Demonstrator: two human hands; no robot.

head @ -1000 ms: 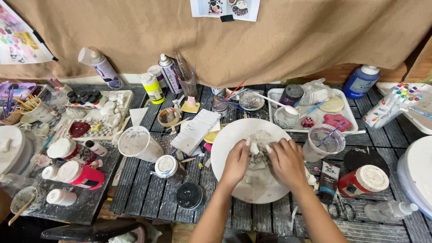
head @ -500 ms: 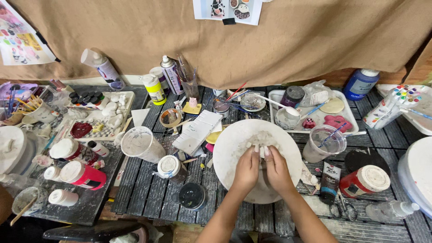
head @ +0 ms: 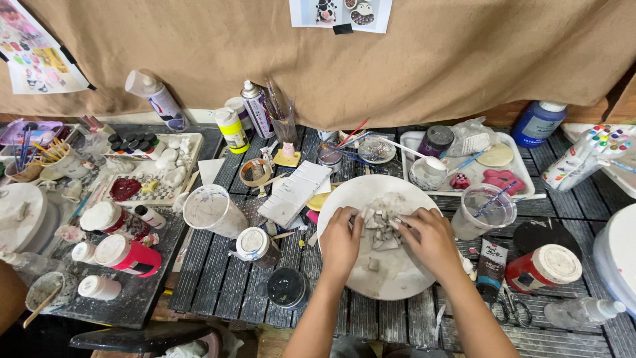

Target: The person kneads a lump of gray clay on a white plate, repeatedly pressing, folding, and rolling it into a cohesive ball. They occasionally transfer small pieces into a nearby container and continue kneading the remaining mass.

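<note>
Slatted dark surface [head: 218, 285], cluttered with paint pots. Round white slab [head: 351, 199] sits dead centre in front of me, red-lidded jar [head: 544, 266] at its 3 o'clock, white plastic cup [head: 211, 211] at 9 o'clock. Grey clay pieces [head: 382, 229] heaped mid-slab. My left hand [head: 339, 240] at the heap's 8 o'clock, right hand [head: 430, 240] at 4 o'clock, both curled, fingertips pinching into the pieces. Step looks like gathering or sorting the bits. Next move calls for small careful pinches so none slide off the rim.

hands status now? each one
Left hand: fingers curled onto the grey clay pieces on the round white board.
Right hand: pinching the same clay pieces.
</note>
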